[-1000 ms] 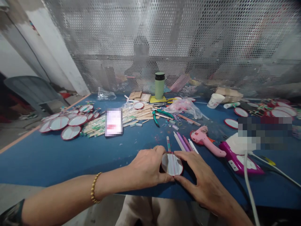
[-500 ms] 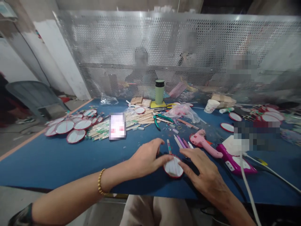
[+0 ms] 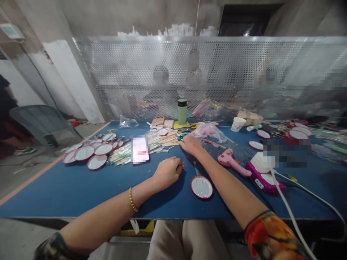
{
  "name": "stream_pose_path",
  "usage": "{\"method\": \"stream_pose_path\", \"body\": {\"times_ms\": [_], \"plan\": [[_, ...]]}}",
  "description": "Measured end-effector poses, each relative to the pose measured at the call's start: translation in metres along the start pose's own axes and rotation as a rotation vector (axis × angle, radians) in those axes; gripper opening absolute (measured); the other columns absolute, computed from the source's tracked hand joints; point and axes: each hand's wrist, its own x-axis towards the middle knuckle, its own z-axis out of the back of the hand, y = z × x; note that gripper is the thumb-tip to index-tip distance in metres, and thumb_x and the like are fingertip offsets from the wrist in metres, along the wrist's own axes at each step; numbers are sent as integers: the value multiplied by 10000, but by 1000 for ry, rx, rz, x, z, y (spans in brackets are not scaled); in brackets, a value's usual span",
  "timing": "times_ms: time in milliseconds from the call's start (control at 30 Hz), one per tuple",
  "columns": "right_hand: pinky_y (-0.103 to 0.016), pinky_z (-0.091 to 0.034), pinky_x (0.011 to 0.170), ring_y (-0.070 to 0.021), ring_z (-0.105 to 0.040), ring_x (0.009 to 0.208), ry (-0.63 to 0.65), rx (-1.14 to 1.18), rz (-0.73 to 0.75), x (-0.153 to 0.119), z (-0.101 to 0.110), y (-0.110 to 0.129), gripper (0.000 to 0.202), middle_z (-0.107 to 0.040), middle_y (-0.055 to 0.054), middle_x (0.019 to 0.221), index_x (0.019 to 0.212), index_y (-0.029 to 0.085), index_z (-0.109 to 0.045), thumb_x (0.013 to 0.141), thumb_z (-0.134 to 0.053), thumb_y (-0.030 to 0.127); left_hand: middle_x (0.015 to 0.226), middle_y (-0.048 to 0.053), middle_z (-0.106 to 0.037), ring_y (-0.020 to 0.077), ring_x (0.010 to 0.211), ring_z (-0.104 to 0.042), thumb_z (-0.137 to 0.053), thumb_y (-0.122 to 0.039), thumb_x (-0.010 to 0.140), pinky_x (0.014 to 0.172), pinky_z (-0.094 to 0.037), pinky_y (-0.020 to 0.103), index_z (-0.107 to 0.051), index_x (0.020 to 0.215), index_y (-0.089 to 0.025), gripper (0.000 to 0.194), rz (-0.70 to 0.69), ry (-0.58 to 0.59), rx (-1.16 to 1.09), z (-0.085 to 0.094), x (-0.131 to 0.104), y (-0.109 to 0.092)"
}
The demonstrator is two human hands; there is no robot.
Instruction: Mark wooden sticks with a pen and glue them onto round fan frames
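head view: right hand (image 3: 191, 145) at teal pliers (image 3: 179, 138)

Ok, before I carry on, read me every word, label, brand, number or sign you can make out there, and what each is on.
No text can be read.
Paper cup: printed marks, too small and blurred to read.
Phone: screen pixelated, nothing legible.
Purple device: light markings, too small to make out.
Nearest red-rimmed disc: no lettering visible.
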Motion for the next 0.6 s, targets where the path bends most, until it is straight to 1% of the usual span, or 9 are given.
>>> {"method": "stream_pose_path", "body": {"times_ms": [33, 67, 133, 200, 300, 400, 467, 500, 600], "plan": [[-426, -530, 908, -214, -655, 1035, 18, 12, -9, 5, -7, 2, 306, -669, -92, 1171, 1152, 153, -642, 964, -590, 388, 974, 94, -689, 236, 918, -658, -452, -263, 943, 769, -464, 308, -653, 889, -185, 222, -4, -6, 6, 0, 0, 0], [-435, -539, 904, -217, -648, 1045, 29, 29, -17, 8, -12, 5, 327, -645, -90, 1209, 1197, 160, -620, 959, -602, 384, 974, 93, -689, 235, 918, -659, -448, -262, 942, 767, -465, 307, -653, 887, -186, 226, -9, -12, 11, 1, 0, 1], [-441, -551, 895, -219, -640, 1056, 36, 72, -38, 12, -19, 7, 352, -618, -88, 1247, 1244, 167, -592, 954, -616, 365, 976, 89, -691, 232, 914, -660, -445, -265, 941, 756, -467, 304, -656, 890, -190, 230, -16, -19, 18, 1, 0, 2], [-430, -551, 894, -223, -639, 1061, 17, 132, -68, 16, -21, 7, 352, -614, -102, 1254, 1247, 159, -592, 952, -620, 349, 986, 88, -692, 233, 917, -661, -443, -273, 943, 749, -469, 303, -660, 906, -194, 234, -17, -22, 24, 0, 1, 4], [-422, -550, 896, -226, -639, 1065, -58, 256, -113, 21, -16, 2, 363, -613, -114, 1254, 1245, 145, -594, 946, -631, 347, 1007, 92, -692, 235, 932, -660, -448, -285, 943, 756, -474, 303, -663, 922, -194, 235, -14, -15, 31, -3, 2, 4], [-430, -549, 893, -225, -638, 1063, -180, 418, -138, 24, -3, -5, 356, -616, -100, 1246, 1241, 156, -594, 946, -630, 351, 1018, 88, -696, 226, 937, -660, -455, -284, 943, 776, -478, 297, -661, 942, -188, 228, -24, -20, 15, -8, 1, 2], [-414, -540, 884, -216, -643, 1030, -272, 545, -133, 22, 7, -9, 280, -644, -97, 1175, 1167, 141, -616, 968, -586, 335, 1023, 81, -700, 218, 937, -661, -451, -277, 947, 786, -479, 291, -664, 953, -188, 231, -42, -37, -3, -9, 2, 0], [-389, -534, 868, -211, -649, 992, -316, 616, -120, 19, 12, -11, 241, -666, -107, 1102, 1100, 126, -626, 986, -536, 318, 1024, 74, -703, 214, 939, -662, -449, -273, 948, 791, -480, 286, -668, 957, -190, 235, -45, -52, -6, -8, 3, 1], [-307, -525, 725, -171, -648, 766, -412, 848, -47, 5, 26, -15, 259, -674, -59, 853, 939, 158, -599, 991, -432, 350, 1026, 64, -710, 205, 967, -659, -438, -236, 949, 820, -479, 272, -685, 980, -196, 252, -2, -113, 30, 1, 10, 10]]}}
